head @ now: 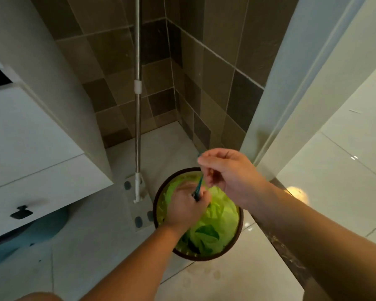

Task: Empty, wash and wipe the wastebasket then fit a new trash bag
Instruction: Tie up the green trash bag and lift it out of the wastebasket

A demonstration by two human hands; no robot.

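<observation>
A round brown wastebasket (237,240) stands on the pale floor, seen from above. A light green trash bag (217,227) lies crumpled inside it and lines its rim. My left hand (185,209) is low over the basket's left side, closed on a thin teal drawstring (199,187) of the bag. My right hand (230,177) is higher, above the basket's far rim, pinching the upper end of the same teal string. The string runs taut between the two hands.
A flat mop (137,198) with a steel pole (137,118) leans against the brown tiled wall just left of the basket. A white cabinet (30,148) with a dark knob stands at the left. A white door frame (291,94) rises at the right.
</observation>
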